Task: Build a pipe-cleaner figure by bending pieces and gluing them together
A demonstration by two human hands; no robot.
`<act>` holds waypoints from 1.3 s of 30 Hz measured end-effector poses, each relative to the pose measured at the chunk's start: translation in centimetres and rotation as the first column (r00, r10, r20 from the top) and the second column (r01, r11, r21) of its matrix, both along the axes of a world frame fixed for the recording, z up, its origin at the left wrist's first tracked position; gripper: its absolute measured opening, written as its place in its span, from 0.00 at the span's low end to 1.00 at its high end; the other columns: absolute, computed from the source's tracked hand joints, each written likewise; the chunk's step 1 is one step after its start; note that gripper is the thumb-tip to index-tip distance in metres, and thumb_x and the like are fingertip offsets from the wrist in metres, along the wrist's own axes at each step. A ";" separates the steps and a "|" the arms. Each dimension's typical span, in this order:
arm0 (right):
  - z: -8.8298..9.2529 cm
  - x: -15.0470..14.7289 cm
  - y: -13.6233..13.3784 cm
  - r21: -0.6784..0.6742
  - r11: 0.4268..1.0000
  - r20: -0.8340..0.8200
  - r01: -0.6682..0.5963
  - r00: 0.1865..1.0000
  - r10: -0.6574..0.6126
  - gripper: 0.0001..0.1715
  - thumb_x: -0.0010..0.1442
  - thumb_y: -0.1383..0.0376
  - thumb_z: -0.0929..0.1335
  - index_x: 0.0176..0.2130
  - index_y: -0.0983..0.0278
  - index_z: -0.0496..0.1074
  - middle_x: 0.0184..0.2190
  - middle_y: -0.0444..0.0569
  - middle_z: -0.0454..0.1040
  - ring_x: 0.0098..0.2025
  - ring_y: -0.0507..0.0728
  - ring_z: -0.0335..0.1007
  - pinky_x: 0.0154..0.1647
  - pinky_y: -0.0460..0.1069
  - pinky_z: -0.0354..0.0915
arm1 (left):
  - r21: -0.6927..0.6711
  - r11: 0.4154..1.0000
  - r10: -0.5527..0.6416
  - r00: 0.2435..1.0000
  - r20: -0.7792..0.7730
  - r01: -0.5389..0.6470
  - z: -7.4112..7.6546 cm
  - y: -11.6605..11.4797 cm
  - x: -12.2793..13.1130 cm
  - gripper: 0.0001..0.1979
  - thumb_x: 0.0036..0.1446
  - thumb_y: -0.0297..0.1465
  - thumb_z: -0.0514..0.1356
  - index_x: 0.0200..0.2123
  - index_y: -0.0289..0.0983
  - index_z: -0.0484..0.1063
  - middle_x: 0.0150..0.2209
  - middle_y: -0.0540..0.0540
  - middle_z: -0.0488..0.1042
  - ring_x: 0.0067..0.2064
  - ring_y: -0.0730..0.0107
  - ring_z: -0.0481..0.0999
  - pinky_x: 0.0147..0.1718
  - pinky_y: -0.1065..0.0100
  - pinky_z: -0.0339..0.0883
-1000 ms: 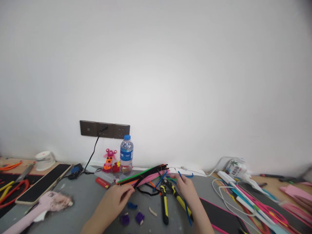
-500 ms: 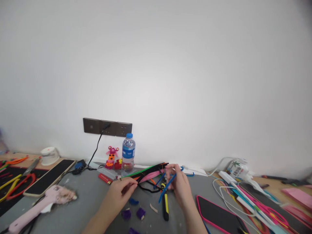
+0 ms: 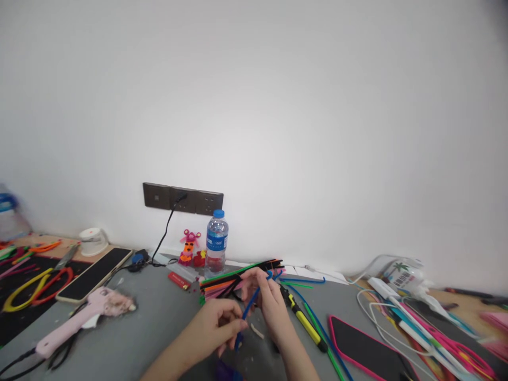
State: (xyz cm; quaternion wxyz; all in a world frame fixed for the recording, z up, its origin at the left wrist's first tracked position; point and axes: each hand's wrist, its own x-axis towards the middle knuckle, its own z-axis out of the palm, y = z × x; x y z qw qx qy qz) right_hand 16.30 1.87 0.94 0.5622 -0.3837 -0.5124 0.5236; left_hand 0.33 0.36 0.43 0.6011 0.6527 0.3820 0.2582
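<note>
My left hand (image 3: 222,325) is closed with thumb and fingers pinching the lower part of a blue pipe cleaner (image 3: 251,303). My right hand (image 3: 265,296) grips the same pipe cleaner higher up, its fingers curled around the upper stretch. Behind both hands lies a bundle of black, green, orange and pink pipe cleaners (image 3: 217,286). A yellow-and-black handled tool (image 3: 307,324) rests to the right of my right wrist. Below the hands is a purple piece (image 3: 228,372), partly cut off by the frame edge, and a small pale scrap (image 3: 257,331).
A water bottle (image 3: 216,246) and a small pink-and-orange figure (image 3: 189,247) stand by the wall. At left are a pink glue gun (image 3: 79,321), a phone (image 3: 95,275) and scissors (image 3: 65,259). A pink-edged phone (image 3: 369,349) and white cables (image 3: 373,317) lie at right.
My hands have come together, and my left hand has taken hold of the blue pipe cleaner. The yellow-and-black tool now lies further right, beside green and blue pipe cleaners.
</note>
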 end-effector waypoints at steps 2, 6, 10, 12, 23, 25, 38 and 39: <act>0.2 0.0 -0.1 0.045 0.996 0.021 -0.076 0.997 0.075 0.25 0.59 0.45 0.67 0.29 0.63 0.70 0.18 0.41 0.66 0.18 0.50 0.61 0.20 0.44 0.59 | 0.025 0.998 0.049 0.998 0.034 -0.050 0.1 0.3 -0.3 0.17 0.55 0.45 0.59 0.27 0.38 0.64 0.16 0.57 0.66 0.14 0.81 0.57 0.14 0.77 0.50; 0.5 -0.2 -0.3 0.077 0.981 0.085 -0.177 0.982 0.171 0.18 0.56 0.52 0.72 0.32 0.63 0.71 0.24 0.41 0.66 0.23 0.49 0.60 0.24 0.44 0.59 | 0.064 0.991 0.112 0.986 0.120 -0.121 0.2 1.0 -1.0 0.19 0.56 0.46 0.59 0.26 0.38 0.62 0.16 0.58 0.62 0.16 0.80 0.57 0.16 0.76 0.51; 0.2 -0.7 -0.4 0.048 0.964 0.121 -0.261 0.960 0.254 0.14 0.57 0.55 0.72 0.35 0.64 0.73 0.26 0.42 0.69 0.26 0.50 0.62 0.27 0.44 0.60 | 0.128 0.985 0.109 0.992 0.063 -0.116 0.4 1.2 -1.2 0.17 0.58 0.44 0.59 0.26 0.37 0.65 0.17 0.57 0.61 0.18 0.78 0.58 0.18 0.76 0.52; 0.0 -0.8 -0.4 0.045 0.961 0.149 -0.272 0.953 0.263 0.14 0.58 0.55 0.72 0.32 0.65 0.73 0.26 0.43 0.70 0.27 0.50 0.63 0.27 0.44 0.61 | 0.124 0.988 0.092 0.996 0.015 -0.093 0.5 1.2 -1.3 0.15 0.58 0.43 0.58 0.29 0.36 0.68 0.17 0.57 0.62 0.17 0.78 0.59 0.17 0.76 0.53; -0.3 -0.6 0.3 -0.027 0.995 0.009 -0.094 0.995 0.094 0.20 0.52 0.51 0.75 0.29 0.65 0.73 0.24 0.46 0.76 0.25 0.53 0.71 0.29 0.47 0.66 | 0.136 0.976 0.165 0.986 0.032 -0.168 1.1 2.0 -2.5 0.18 0.58 0.46 0.56 0.29 0.36 0.69 0.16 0.57 0.64 0.15 0.78 0.60 0.16 0.76 0.54; -0.5 -0.4 0.5 -0.040 0.999 -0.056 -0.020 0.998 0.018 0.21 0.50 0.50 0.75 0.30 0.65 0.72 0.23 0.44 0.76 0.24 0.52 0.71 0.29 0.46 0.66 | 0.113 0.986 0.128 0.991 -0.041 -0.122 1.2 1.9 -2.6 0.19 0.58 0.46 0.54 0.30 0.36 0.70 0.16 0.54 0.68 0.14 0.77 0.61 0.16 0.76 0.55; -2.0 2.0 2.0 -0.212 0.958 -0.346 0.193 0.902 -0.258 0.24 0.41 0.53 0.80 0.30 0.63 0.72 0.19 0.39 0.71 0.21 0.49 0.65 0.24 0.43 0.63 | 0.441 0.887 0.229 0.699 -0.677 0.137 -0.8 1.3 -2.0 0.09 0.55 0.29 0.59 0.38 0.41 0.77 0.21 0.49 0.76 0.29 0.62 0.77 0.30 0.70 0.61; -2.0 1.9 2.0 -0.211 0.959 -0.345 0.189 0.904 -0.254 0.24 0.41 0.53 0.79 0.31 0.63 0.72 0.19 0.39 0.71 0.21 0.49 0.65 0.24 0.43 0.63 | 0.440 0.888 0.238 0.687 -0.687 0.133 -0.8 1.3 -2.1 0.09 0.55 0.29 0.59 0.38 0.41 0.77 0.22 0.49 0.76 0.30 0.61 0.77 0.30 0.70 0.60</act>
